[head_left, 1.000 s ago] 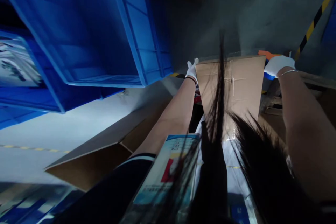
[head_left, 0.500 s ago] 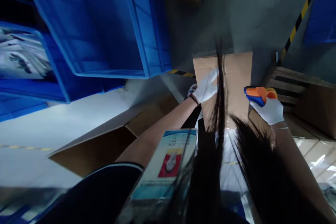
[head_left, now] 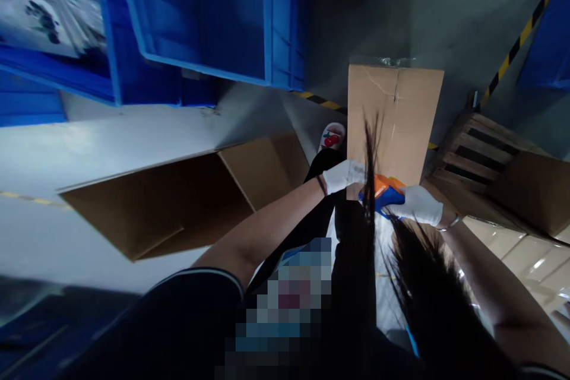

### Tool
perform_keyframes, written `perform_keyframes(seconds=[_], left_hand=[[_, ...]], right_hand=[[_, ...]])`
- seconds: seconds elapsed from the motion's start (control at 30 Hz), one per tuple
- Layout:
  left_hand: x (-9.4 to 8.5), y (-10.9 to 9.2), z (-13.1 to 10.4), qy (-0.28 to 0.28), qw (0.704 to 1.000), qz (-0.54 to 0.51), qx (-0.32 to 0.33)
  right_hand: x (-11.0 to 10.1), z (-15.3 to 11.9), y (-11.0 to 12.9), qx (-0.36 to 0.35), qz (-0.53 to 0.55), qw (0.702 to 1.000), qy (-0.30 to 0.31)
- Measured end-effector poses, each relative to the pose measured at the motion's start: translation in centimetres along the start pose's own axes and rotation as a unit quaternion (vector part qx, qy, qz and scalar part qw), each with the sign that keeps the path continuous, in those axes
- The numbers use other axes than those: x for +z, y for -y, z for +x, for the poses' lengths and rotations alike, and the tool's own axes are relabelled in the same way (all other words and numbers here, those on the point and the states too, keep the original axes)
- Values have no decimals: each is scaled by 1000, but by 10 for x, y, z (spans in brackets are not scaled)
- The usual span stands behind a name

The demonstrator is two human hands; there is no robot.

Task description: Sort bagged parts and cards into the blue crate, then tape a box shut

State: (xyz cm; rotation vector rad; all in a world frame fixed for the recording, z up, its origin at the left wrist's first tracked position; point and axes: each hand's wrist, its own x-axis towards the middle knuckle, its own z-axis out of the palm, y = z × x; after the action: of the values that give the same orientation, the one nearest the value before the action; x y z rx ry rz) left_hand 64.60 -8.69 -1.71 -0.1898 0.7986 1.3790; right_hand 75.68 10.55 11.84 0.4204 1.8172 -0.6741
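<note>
In the head view, the left hand point(head_left: 344, 176), in a white glove, rested on the near edge of a closed cardboard box point(head_left: 394, 116) that stood on the grey floor point(head_left: 427, 6) ahead of the person; its fingers lay pressed together and curled against the cardboard. The right hand point(head_left: 416, 205), also gloved, was wrapped around the handle of an orange and blue tape dispenser point(head_left: 383, 195), fingers closed tight on it, at the same near edge and just beside the left hand. Clear tape showed along the box's far edge. Hanging dark hair point(head_left: 369, 190) crossed the middle of the picture and hid part of both hands. To the left lay an open empty carton point(head_left: 178, 202) on its side, with blue plastic crates point(head_left: 214, 12) beyond it. A wooden pallet point(head_left: 481, 148) sat to the right, near a yellow and black floor stripe point(head_left: 519, 41).
</note>
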Motion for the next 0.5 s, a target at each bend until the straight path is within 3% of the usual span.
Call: perform_keyframes(seconds=[0.1,0.2,0.37,0.5], left_hand=[[7,24,-36,-45,995,-92,8],[15,34,-55,-79,984,-157,29],[20,29,-45,-73,977,-194,42],[14,19,-38,-34,973,-226,-4]], right_hand=[[1,4,0,-40,123,987,92],[-4,12,-5,-48,241,957,155],[-22,25,-8,-25,257,953,159],[-31,25,-12,-25,214,965,147]])
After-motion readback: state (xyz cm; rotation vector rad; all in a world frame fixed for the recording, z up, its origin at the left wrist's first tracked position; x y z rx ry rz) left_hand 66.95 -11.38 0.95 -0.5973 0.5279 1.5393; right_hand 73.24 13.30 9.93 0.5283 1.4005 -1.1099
